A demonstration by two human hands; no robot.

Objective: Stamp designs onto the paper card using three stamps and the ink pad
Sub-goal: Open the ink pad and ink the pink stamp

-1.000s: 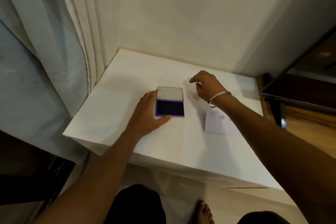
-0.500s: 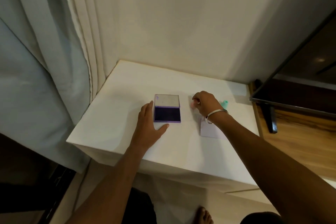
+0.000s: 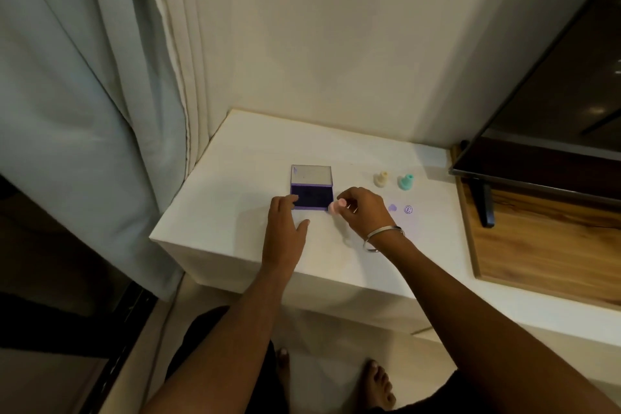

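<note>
Your left hand [image 3: 285,228] lies flat and spread on the white table [image 3: 215,212], fingertips touching the near-left corner of the ink pad [image 3: 312,196], gripping nothing; judging by the spot, it's there to pin the case so it won't slide under a press. The pad sits open, lid tipped up at its 12 o'clock, dark purple ink face up, ready for loading. At the pad's 3 o'clock edge, your right hand [image 3: 364,215] pinches the pink stamp [image 3: 337,205] between thumb and fingertips, narrow grip, with the stamp tilted and just beside the pad's right rim; whether its face touches the ink can't be told. Looks like the inking step for the third stamp. A metal bangle [image 3: 383,237] rides the right wrist. At 3 o'clock from that hand the paper card [image 3: 413,222] lies flat, mostly washed out, carrying a purple blob print [image 3: 392,208] and a round outline print [image 3: 408,209], so two designs seem done. At the card's 12 o'clock the cream stamp [image 3: 381,178] and teal stamp [image 3: 405,181] stand upright side by side, apart, parked clear of the stamping area.
</note>
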